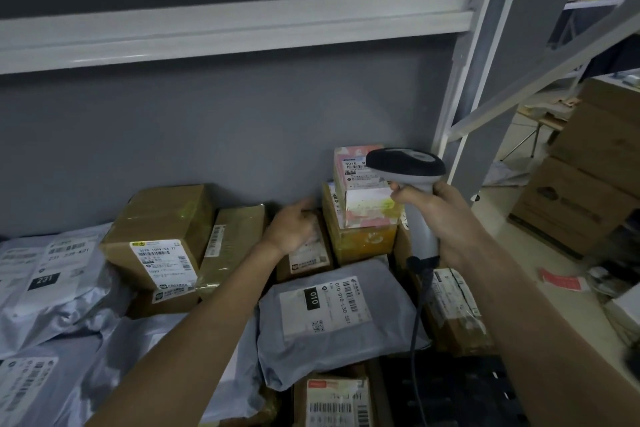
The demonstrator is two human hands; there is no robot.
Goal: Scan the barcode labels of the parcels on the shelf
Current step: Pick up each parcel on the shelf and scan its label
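Grey mailer [332, 319] foremost, right hand [446, 218] gripping scanner [412, 184], left hand [291, 229] on box [308, 260]

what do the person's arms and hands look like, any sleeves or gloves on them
Both forearms are bare from the bottom edge of the picture to the wrist, with no sleeve in view. The left hand and the right hand wear no gloves. No watch, ring, band or marking shows on either wrist or hand.
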